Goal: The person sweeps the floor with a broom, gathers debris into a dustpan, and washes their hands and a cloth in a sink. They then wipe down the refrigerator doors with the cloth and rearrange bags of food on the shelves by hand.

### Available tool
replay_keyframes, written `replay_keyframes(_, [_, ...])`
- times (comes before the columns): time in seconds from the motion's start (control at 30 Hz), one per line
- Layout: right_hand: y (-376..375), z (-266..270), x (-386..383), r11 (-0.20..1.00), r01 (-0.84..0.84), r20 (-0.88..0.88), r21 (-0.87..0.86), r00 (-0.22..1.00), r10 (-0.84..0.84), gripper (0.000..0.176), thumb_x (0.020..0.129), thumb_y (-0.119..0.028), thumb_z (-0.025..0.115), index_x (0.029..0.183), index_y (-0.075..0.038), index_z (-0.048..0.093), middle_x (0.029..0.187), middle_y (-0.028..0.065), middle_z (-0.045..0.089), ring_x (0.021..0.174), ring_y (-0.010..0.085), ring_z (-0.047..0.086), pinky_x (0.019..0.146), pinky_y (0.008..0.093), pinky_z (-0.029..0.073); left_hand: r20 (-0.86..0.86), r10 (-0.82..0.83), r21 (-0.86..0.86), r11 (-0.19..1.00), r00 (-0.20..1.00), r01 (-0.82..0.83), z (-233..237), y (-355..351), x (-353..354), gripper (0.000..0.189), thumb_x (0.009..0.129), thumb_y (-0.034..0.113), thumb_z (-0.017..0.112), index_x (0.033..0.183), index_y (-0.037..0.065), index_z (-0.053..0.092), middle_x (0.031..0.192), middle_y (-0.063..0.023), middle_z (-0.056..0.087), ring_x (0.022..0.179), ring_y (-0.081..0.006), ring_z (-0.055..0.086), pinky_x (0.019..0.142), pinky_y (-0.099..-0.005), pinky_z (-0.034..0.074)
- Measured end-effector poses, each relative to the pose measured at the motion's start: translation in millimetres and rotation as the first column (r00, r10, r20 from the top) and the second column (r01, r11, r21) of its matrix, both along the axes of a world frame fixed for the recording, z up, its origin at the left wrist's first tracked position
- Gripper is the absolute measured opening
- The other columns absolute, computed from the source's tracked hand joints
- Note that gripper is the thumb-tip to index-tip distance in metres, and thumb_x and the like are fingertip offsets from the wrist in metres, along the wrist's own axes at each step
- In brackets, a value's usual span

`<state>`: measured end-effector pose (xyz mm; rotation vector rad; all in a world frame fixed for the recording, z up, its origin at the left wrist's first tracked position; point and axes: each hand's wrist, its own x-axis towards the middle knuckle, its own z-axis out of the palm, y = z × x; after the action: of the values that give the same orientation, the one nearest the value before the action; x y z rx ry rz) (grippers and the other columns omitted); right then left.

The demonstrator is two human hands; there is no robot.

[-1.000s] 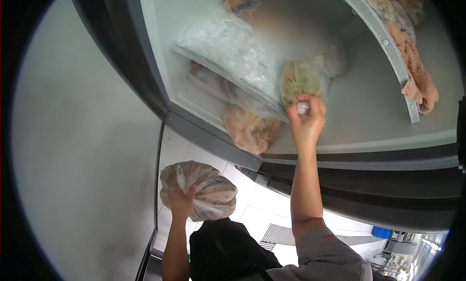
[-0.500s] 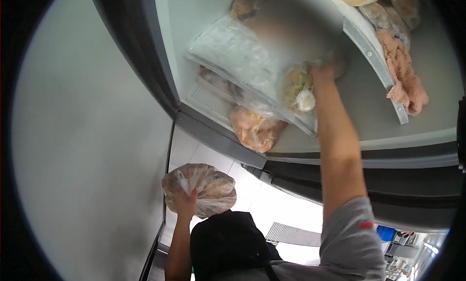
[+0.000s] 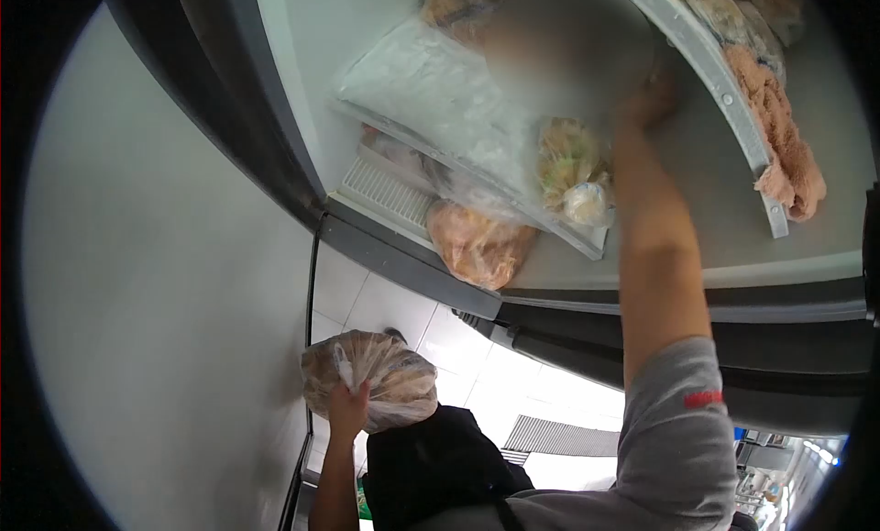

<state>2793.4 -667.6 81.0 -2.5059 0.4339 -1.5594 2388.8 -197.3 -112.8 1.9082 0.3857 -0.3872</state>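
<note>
My left hand [image 3: 348, 409] grips the gathered neck of a clear plastic bag [image 3: 399, 380] with brownish contents, low outside the cabinet. My right arm reaches deep into the cold cabinet. At its end my right hand [image 3: 649, 100] is dim and partly lost in a blurred patch, so its fingers cannot be made out. Left of that forearm, a small knotted bag [image 3: 568, 160] with greenish and yellowish contents lies on a shelf. Beside it a large frosty, whitish plastic-covered surface [image 3: 440, 82] spreads across the same shelf.
A bag of orange-pink food [image 3: 481, 247] sits below the shelf edge, by a white wire rack [image 3: 390, 187]. On the right, a pinkish cloth [image 3: 779, 137] hangs over a curved metal shelf edge [image 3: 724, 91]. The grey door [image 3: 165, 274] stands along the left.
My right hand has moved farther in and to the right, away from the small knotted bag, which stays on the shelf. My left hand still holds its bag, slightly lower in view.
</note>
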Motion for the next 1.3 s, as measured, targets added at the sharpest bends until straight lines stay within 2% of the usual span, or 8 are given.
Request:
replay_keyframes(0.23, [10.5, 22.8, 56.5, 0.815, -0.169, -0.557, 0.553, 0.652, 0.514, 0.058, 0.077, -0.047, 0.048, 0.119, -0.006, 0.044, 0.118, 0.0133, 0.047, 0.107, 0.0276, 0.044, 0.093, 0.0380, 0.032, -0.068, 0.002, 0.112, 0.994, 0.998, 0.005, 23.6, 5.3, -4.2, 0.030, 0.079, 0.023, 0.057, 0.090, -0.004, 0.057, 0.083, -0.0190, 0.061, 0.078, -0.0301, 0.059, 0.069, -0.0356, 0.044])
replay_keyframes(0.3, [151.6, 69.1, -60.7, 0.986, 0.147, -0.728, 0.080, 0.684, -0.043, 0.071, 0.081, -0.055, 0.036, 0.135, -0.020, 0.006, 0.141, 0.0100, 0.003, 0.129, 0.0317, 0.006, 0.105, 0.0341, 0.010, -0.088, 0.069, -0.042, 0.996, 0.994, -0.072, 21.8, 4.8, -3.8, 0.029, 0.079, 0.023, 0.057, 0.090, -0.004, 0.057, 0.083, -0.0164, 0.061, 0.076, -0.0253, 0.059, 0.069, -0.0335, 0.043])
replay_keyframes(0.37, [154.2, 54.2, -106.9, 0.999, -0.023, -0.777, 0.033, 0.629, 0.041, 0.079, 0.066, -0.059, 0.053, 0.124, -0.007, 0.039, 0.121, 0.0173, 0.044, 0.111, 0.0330, 0.041, 0.095, 0.0383, 0.030, -0.050, 0.115, -0.101, 0.988, 0.992, -0.120, 25.1, 1.5, -6.6, 0.028, 0.080, 0.022, 0.057, 0.089, -0.004, 0.057, 0.082, -0.0151, 0.061, 0.076, -0.0233, 0.058, 0.069, -0.0326, 0.043])
replay_keyframes(0.43, [136.7, 17.9, -143.1, 0.986, 0.033, -0.834, 0.163, 0.539, 0.120, 0.093, 0.055, -0.066, 0.058, 0.130, -0.018, 0.031, 0.130, 0.0236, 0.028, 0.117, 0.0403, 0.031, 0.098, 0.0394, 0.025, -0.021, 0.182, -0.161, 0.970, 0.983, -0.183, 23.6, -1.8, -8.5, 0.028, 0.080, 0.022, 0.057, 0.089, -0.004, 0.057, 0.082, -0.0139, 0.062, 0.075, -0.0213, 0.058, 0.068, -0.0317, 0.043])
replay_keyframes(0.83, [149.2, -6.9, -201.5, 0.793, -0.191, 0.049, 0.579, 0.979, 0.200, 0.082, 0.047, -0.021, 0.076, 0.119, -0.011, 0.037, 0.115, 0.0240, 0.028, 0.107, 0.0369, 0.031, 0.093, 0.0403, 0.029, -0.035, 0.115, -0.055, 0.992, 0.993, -0.117, 14.0, 20.3, -39.5, 0.030, 0.078, 0.024, 0.057, 0.089, -0.003, 0.058, 0.079, -0.0155, 0.062, 0.074, -0.0257, 0.060, 0.067, -0.0332, 0.044])
replay_keyframes(1.07, [61.3, -32.0, -53.0, 0.883, 0.460, -0.318, -0.092, 0.826, -0.464, 0.087, 0.063, -0.049, 0.060, 0.130, -0.005, 0.026, 0.133, 0.0287, 0.010, 0.122, 0.0461, 0.011, 0.093, 0.0577, 0.019, 0.011, 0.150, -0.075, 0.986, 0.989, -0.149, 4.5, 20.9, -50.7, 0.026, 0.077, 0.020, 0.058, 0.089, -0.004, 0.058, 0.081, -0.0151, 0.062, 0.075, -0.0227, 0.059, 0.068, -0.0318, 0.044])
replay_keyframes(1.2, [61.3, -35.2, -41.1, 0.857, 0.473, -0.349, 0.204, 0.853, -0.388, 0.069, 0.073, -0.043, 0.050, 0.125, -0.001, 0.033, 0.134, 0.0226, 0.021, 0.123, 0.0372, 0.019, 0.097, 0.0472, 0.023, -0.012, 0.170, -0.141, 0.975, 0.985, -0.170, 10.8, 17.9, -47.0, 0.027, 0.077, 0.019, 0.058, 0.090, -0.004, 0.057, 0.082, -0.0149, 0.062, 0.076, -0.0222, 0.059, 0.069, -0.0316, 0.044])
replay_keyframes(1.3, [-9.4, -31.9, -30.5, 0.858, -0.055, -0.222, -0.511, 0.972, -0.070, 0.052, 0.076, -0.034, 0.051, 0.118, -0.004, 0.042, 0.125, 0.0187, 0.036, 0.115, 0.0335, 0.034, 0.093, 0.0441, 0.030, -0.105, 0.133, -0.097, 0.985, 0.986, -0.143, 19.0, 22.7, -44.6, 0.026, 0.077, 0.018, 0.058, 0.091, -0.004, 0.057, 0.082, -0.0154, 0.062, 0.076, -0.0224, 0.060, 0.068, -0.0315, 0.044])
